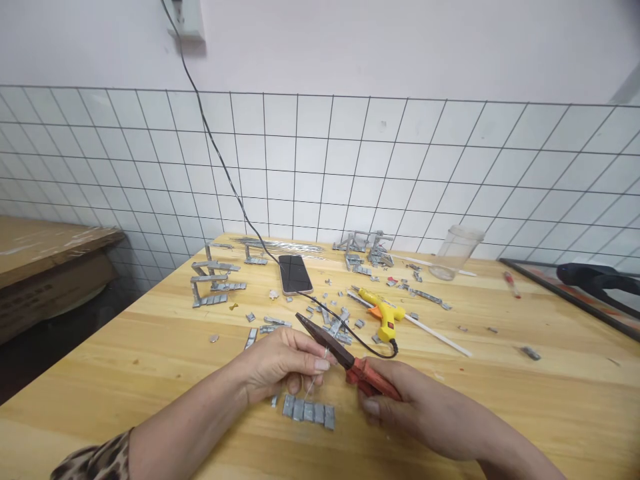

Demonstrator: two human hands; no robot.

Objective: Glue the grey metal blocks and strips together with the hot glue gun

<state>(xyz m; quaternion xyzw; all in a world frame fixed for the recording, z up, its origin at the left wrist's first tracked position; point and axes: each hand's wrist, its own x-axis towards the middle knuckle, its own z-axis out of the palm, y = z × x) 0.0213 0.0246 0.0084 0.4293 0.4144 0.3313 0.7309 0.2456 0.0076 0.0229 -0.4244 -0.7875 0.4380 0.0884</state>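
My left hand [290, 362] pinches a thin, pale wire [313, 383] between thumb and fingers. My right hand [410, 407] is wrapped round the red handles of dark-jawed pliers [345, 360]. The jaws point up and left, just above my left fingertips, and lie across the wire; whether they grip it is too small to tell. Below my left hand, a row of joined grey pieces [309, 412] lies flat on the wooden table [200, 393]. The lower end of the wire comes down close to this row.
Beyond my hands lie a yellow glue gun [387, 313] with a black cord, a phone [295, 274] and scattered grey pieces. Small grey structures [213, 283] stand at the left. A clear plastic cup [455, 252] stands at the back right, near a red pen [512, 285].
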